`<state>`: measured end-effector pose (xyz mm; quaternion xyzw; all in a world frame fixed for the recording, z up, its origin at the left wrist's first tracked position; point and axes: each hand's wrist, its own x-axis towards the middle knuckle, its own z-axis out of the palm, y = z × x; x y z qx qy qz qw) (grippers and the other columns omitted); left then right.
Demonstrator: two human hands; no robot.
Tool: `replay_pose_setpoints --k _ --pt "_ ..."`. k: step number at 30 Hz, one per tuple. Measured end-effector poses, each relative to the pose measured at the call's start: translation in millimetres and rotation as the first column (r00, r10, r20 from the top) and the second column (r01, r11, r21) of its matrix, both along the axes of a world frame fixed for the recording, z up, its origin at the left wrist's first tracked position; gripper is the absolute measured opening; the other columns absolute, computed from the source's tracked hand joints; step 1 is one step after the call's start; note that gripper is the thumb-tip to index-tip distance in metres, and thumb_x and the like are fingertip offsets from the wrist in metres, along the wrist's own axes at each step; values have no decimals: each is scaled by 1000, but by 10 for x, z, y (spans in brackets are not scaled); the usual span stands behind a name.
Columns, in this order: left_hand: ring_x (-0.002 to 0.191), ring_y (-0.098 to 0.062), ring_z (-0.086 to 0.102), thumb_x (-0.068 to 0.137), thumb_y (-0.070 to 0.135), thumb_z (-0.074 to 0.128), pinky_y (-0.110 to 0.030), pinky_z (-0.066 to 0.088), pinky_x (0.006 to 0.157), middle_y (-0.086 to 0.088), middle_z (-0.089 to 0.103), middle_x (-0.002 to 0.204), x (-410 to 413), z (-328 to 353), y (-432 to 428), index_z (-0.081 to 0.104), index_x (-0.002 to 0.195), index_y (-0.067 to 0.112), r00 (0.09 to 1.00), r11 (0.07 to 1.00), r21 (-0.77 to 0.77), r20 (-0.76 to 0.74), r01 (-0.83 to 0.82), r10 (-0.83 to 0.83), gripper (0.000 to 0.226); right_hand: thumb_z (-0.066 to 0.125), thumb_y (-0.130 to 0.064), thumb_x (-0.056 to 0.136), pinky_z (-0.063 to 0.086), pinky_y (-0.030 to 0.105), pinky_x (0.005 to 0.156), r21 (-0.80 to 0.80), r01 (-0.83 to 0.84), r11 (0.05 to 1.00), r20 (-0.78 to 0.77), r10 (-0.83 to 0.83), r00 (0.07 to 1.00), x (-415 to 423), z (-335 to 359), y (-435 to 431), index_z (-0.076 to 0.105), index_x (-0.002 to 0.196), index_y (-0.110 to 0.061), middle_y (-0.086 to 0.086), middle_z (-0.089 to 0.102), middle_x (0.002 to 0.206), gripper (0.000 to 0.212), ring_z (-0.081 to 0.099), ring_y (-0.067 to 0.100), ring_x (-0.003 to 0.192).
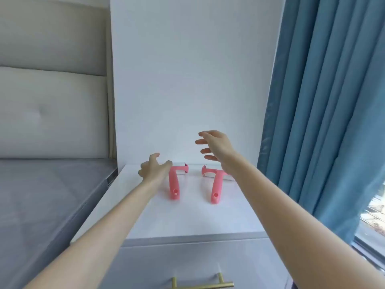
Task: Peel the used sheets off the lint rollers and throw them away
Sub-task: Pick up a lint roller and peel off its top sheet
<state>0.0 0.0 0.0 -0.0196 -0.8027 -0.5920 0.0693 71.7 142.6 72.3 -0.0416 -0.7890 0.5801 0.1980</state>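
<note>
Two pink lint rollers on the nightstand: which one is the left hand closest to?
The left roller. The left hand overlaps its roll end in the image; contact unclear. The right roller lies apart, below the raised, open right hand.

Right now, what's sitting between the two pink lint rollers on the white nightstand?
Nothing: the head view shows bare white nightstand top between the left pink lint roller and the right pink lint roller.

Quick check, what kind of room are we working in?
Most likely a bedroom: a padded headboard over a bed, a white nightstand beside it, and blue curtains.
</note>
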Motion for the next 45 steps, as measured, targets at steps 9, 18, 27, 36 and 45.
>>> replay_pose_setpoints --k 9,18,27,36,45 --pt "139 -31 22 88 45 55 -39 32 101 -7 40 148 -358 -173 86 8 152 15 983 996 47 171 -73 64 84 40 -17 97 47 34 75 -120 62 991 27 -59 998 -289 -404 72 58 120 -14 1 64 104 29 54 15 74" --pt "118 -36 44 76 30 58 -30 32 68 -16 55 99 -611 -192 -58 51 92 11 984 999 34 177 -9 3 26 43 -16 94 47 28 78 -9 71 997 -37 -71 997 -550 -609 14 59 113 -21 2 65 114 26 56 15 86" --pt "111 -31 58 91 20 62 -31 44 87 -15 58 122 -570 -181 -94 56 126 4 987 989 80 87 125 -132 40 46 -17 96 39 3 68 289 51 956 -11 -50 999 -584 -727 31 53 130 -16 4 52 138 35 55 14 105" --pt "59 -22 41 78 16 65 -29 36 68 -6 44 62 -502 -92 -135 47 54 18 948 974 -55 247 219 -199 30 42 -21 99 36 33 110 402 -78 912 197 -3 980 -625 -806 -45 40 143 -9 10 49 145 46 49 25 130" --pt "86 -23 64 84 18 72 -33 57 82 -11 61 103 -467 17 -175 57 114 3 974 886 426 43 181 -220 37 49 -20 95 51 44 97 157 -20 987 -28 25 999 -530 -719 -12 50 135 -13 -1 55 121 41 60 17 94"
